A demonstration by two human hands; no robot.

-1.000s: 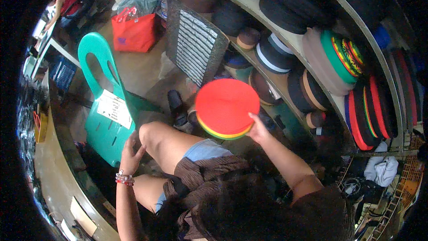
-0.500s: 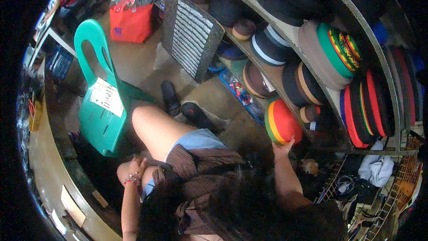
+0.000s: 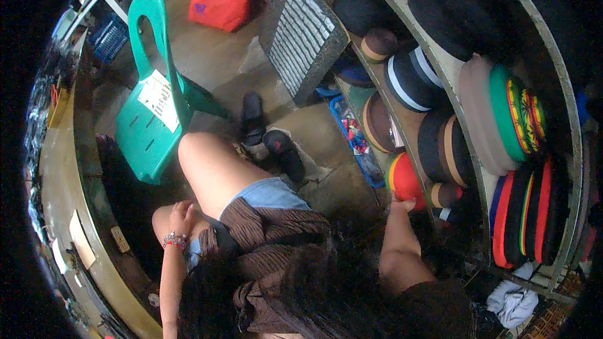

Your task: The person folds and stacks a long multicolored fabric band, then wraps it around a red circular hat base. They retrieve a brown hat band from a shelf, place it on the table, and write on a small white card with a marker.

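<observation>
Right hand (image 3: 403, 203) grips red roll (image 3: 408, 172)
We see the near edge pinched (thumb on red), the rest beyond.

Left hand (image 3: 182, 215): there it lies, on the left thigh by the knee (image 3: 161, 218), fingers together!
Left forearm (image 3: 171, 285): rising from the lower edge.
Right hand (image 3: 404, 203): out front-right, gripping!
Right forearm (image 3: 400, 236): stretched well forward.
</observation>
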